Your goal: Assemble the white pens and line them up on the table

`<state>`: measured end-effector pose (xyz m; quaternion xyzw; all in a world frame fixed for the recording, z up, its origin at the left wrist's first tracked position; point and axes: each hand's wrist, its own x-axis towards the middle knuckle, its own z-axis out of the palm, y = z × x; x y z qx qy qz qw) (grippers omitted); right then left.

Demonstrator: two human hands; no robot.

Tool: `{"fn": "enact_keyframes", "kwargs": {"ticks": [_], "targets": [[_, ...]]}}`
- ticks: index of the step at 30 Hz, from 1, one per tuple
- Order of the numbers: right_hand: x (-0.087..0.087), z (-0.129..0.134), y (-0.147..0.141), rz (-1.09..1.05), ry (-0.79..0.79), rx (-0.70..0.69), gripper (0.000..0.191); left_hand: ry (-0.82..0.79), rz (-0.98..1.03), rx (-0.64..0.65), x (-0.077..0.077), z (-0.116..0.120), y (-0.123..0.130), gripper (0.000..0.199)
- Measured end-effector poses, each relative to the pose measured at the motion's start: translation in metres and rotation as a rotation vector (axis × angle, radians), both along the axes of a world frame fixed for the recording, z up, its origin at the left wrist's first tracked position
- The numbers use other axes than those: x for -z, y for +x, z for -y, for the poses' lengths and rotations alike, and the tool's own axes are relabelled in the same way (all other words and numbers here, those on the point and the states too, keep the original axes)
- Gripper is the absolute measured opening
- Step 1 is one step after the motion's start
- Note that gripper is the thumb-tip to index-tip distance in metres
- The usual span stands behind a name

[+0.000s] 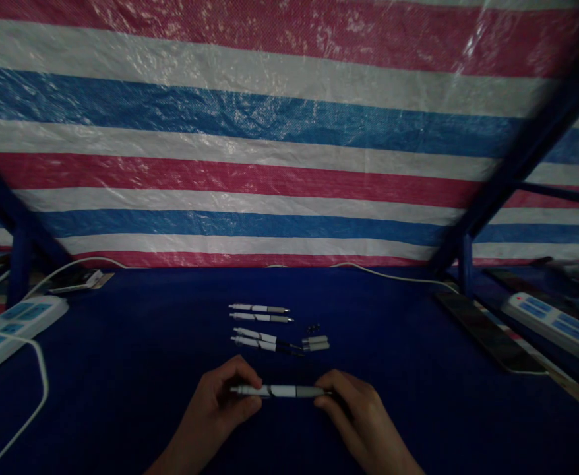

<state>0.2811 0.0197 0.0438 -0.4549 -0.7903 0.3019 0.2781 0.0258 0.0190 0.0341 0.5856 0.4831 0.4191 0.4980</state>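
A white pen with a grey grip (284,391) lies level between my two hands near the front of the blue table (136,369). My left hand (223,399) pinches its clicker end, and my right hand (351,406) pinches the grey tip end. Beyond them lie two whole pens (260,308) with grey grips, side by side. Closer in are two pen bodies (254,342) with their dark inner parts bare. Beside these sit two loose grey grips (316,346) and several tiny dark parts (313,328), too small to make out.
White power strips stand at the left (37,310) and right (561,323), with a white cable (45,376) on the left. A dark phone-like slab (487,333) lies at the right. Blue frame bars (467,218) and a striped sheet (250,178) bound the back.
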Motion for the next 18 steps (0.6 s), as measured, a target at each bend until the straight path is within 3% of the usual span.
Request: {"fn": "enact_keyframes", "kwargs": {"ticks": [7,18], "targets": [[-0.0033,0.0016,-0.0006,0.054,0.003,-0.018,0.039,0.024,0.001,-0.004,-0.0081,0.0014,0.0024,0.007],[0.0008,0.0050,-0.0019,-0.046,-0.274,0.001,0.051,0.084,0.018,0.003,-0.0093,0.0044,0.0042,0.006]]}}
